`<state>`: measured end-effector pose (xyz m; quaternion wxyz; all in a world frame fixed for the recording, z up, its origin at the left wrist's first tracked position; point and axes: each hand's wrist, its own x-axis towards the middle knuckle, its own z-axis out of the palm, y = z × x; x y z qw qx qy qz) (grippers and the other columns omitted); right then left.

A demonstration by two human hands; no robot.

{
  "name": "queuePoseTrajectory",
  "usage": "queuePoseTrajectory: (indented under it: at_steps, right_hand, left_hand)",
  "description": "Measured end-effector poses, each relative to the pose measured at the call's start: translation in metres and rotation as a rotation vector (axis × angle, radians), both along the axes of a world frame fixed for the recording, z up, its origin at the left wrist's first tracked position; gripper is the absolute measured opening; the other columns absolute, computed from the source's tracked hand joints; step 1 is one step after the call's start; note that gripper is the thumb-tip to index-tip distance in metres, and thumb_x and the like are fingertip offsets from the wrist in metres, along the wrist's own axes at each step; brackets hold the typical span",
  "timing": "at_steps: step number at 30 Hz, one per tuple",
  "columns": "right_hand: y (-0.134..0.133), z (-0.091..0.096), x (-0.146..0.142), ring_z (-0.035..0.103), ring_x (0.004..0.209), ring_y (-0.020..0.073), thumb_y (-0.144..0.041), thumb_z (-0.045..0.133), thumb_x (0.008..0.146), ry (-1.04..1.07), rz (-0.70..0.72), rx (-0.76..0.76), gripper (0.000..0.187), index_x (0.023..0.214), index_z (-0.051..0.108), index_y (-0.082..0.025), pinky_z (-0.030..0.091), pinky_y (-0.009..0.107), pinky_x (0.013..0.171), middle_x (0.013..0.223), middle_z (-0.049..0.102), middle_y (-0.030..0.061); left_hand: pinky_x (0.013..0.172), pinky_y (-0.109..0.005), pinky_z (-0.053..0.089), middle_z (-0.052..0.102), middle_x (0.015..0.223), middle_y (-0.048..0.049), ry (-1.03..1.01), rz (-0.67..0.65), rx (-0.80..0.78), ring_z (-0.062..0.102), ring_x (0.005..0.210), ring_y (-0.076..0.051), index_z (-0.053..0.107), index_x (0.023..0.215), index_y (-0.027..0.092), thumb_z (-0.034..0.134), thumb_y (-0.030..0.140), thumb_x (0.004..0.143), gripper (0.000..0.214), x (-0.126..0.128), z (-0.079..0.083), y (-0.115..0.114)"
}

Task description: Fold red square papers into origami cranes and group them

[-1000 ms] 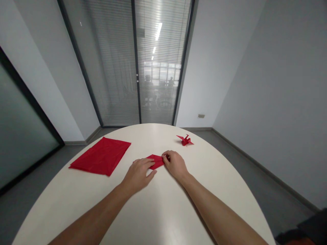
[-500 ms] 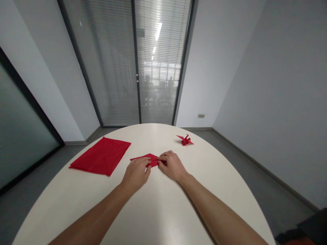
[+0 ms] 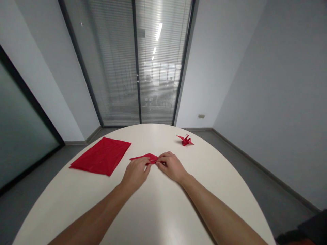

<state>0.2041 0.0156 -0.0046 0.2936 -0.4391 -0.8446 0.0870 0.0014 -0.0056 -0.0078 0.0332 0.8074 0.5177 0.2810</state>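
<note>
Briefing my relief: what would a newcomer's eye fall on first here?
Probably the wide red paper on the left of the pale table. Next, the folded red piece near the middle, with the left hand and right hand on it. Beyond the right hand stands a small red paper bird.

From my end, I see the right hand (image 3: 171,166) shifted left since a second ago, closer to the left hand (image 3: 136,173), whose spread thumb has drawn in to its fingers. The red paper's (image 3: 150,156) left point now shows, and less of its near half.
</note>
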Motion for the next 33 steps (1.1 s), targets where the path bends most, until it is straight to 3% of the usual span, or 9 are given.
queuePoseTrajectory:
  at_steps: [4, 18, 25, 33]
  right_hand:
    - [-0.0017, 0.0028, -0.0008, 0.061, 0.090, 0.0188, -0.023, 0.061, 0.095, -0.007, -0.020, -0.017, 0.017, 0.090, 0.077, -0.020, 0.044, 0.031, 0.085, 0.095, 0.074, 0.0050]
    - [0.0006, -0.0017, 0.0019, 0.063, 0.092, 0.0188, -0.011, 0.056, 0.093, 0.020, -0.011, -0.028, 0.028, 0.107, 0.076, -0.025, 0.043, 0.031, 0.085, 0.099, 0.074, 0.0039]
    - [0.0017, -0.0011, 0.0020, 0.063, 0.096, 0.0189, -0.006, 0.057, 0.088, -0.030, -0.003, -0.039, 0.037, 0.106, 0.079, -0.029, 0.045, 0.031, 0.088, 0.104, 0.074, 0.0030]
    - [-0.0004, 0.0007, -0.0012, 0.063, 0.095, 0.0198, -0.004, 0.053, 0.084, -0.040, -0.018, -0.035, 0.034, 0.095, 0.079, -0.023, 0.045, 0.032, 0.091, 0.101, 0.075, 0.0036]
  left_hand:
    - [0.086, -0.034, 0.052, 0.077, 0.106, -0.0060, 0.020, 0.016, -0.020, 0.071, 0.097, -0.022, 0.072, 0.096, 0.021, 0.049, 0.020, 0.097, 0.023, -0.0002, 0.0043, -0.0001]
    - [0.085, -0.032, 0.053, 0.076, 0.113, -0.0019, -0.003, 0.074, -0.072, 0.072, 0.098, -0.022, 0.069, 0.117, 0.029, 0.054, 0.015, 0.093, 0.032, -0.0020, 0.0018, 0.0018]
    - [0.096, -0.037, 0.053, 0.076, 0.116, -0.0003, 0.014, 0.015, -0.060, 0.070, 0.108, -0.022, 0.077, 0.103, 0.029, 0.054, 0.010, 0.090, 0.033, -0.0028, 0.0016, 0.0025]
    - [0.103, -0.049, 0.049, 0.069, 0.127, -0.0072, 0.072, -0.005, 0.086, 0.059, 0.122, -0.029, 0.077, 0.105, 0.025, 0.055, 0.007, 0.082, 0.037, -0.0018, -0.0030, 0.0006]
